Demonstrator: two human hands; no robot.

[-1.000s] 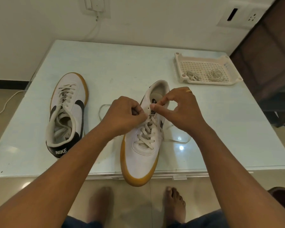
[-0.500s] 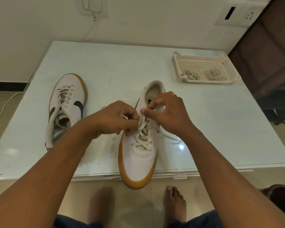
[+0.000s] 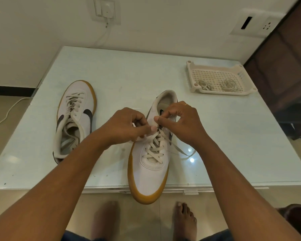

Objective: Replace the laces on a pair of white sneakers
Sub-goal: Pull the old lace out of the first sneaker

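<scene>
A white sneaker (image 3: 150, 171) with a tan sole lies toe toward me, its toe hanging over the table's front edge. Its cream lace (image 3: 154, 146) is crossed through the lower eyelets. My left hand (image 3: 125, 126) pinches a lace end at the sneaker's upper left eyelets. My right hand (image 3: 179, 120) pinches the lace by the top right eyelets; a loose lace end (image 3: 182, 151) trails onto the table to the right. The second sneaker (image 3: 75, 115), laced, lies to the left with its toe pointing away.
A pale glass-topped table (image 3: 129, 72) stands against the wall. A white perforated tray (image 3: 219, 80) at the back right holds coiled laces. A dark chair stands at the right. My bare feet are on the floor below the table edge.
Both hands have dropped lower and come closer together over the sneaker's upper eyelets. The right-hand lace loop on the table has been drawn shorter.
</scene>
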